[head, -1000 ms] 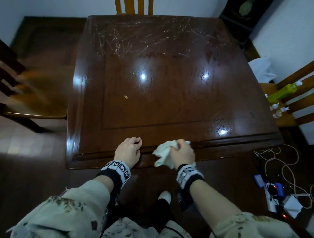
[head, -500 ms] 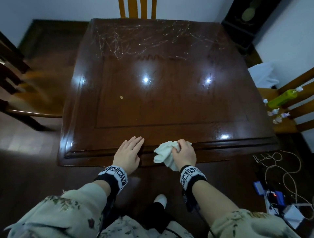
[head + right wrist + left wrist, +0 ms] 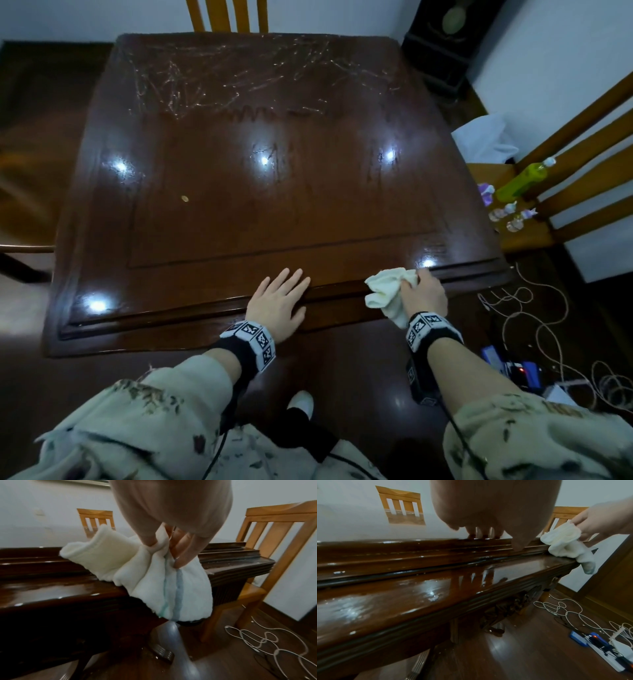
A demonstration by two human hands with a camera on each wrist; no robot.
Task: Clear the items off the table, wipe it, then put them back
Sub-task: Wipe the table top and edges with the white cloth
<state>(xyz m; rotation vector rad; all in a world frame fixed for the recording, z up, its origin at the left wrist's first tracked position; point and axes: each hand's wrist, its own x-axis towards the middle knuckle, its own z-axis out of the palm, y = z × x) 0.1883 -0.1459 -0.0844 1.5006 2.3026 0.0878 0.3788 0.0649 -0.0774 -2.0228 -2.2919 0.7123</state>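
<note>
While the head view showed the table (image 3: 239,212) bare except for a small gold speck (image 3: 185,198) well ahead of the left hand, the removed items stood on the chair (image 3: 534,233) to the right of the right hand: a green bottle (image 3: 520,178) and small figurines (image 3: 510,212). The left hand (image 3: 279,305) lay flat on the near edge, fingers straight, apparently as a brace. The right hand (image 3: 424,294) gripped a bunched white cloth (image 3: 390,291) against the edge moulding, just to the right of the left hand. Judged stage: wiping, at the near rim.

From the left wrist view, the left fingertips (image 3: 483,534) rested on the top ledge, holding nothing. Wet streaks (image 3: 426,588) marked the rim below that hand. The cloth (image 3: 565,545) sat to its right, on the stepped moulding.

From the right wrist view, fingers (image 3: 183,550) curled into the cloth (image 3: 154,582), pinching its folds; loose fabric hung over the edge below them. The gathered hold presumably let the cloth press into the grooves. Cables (image 3: 267,639) lay on the floor below and right of the hand.
</note>
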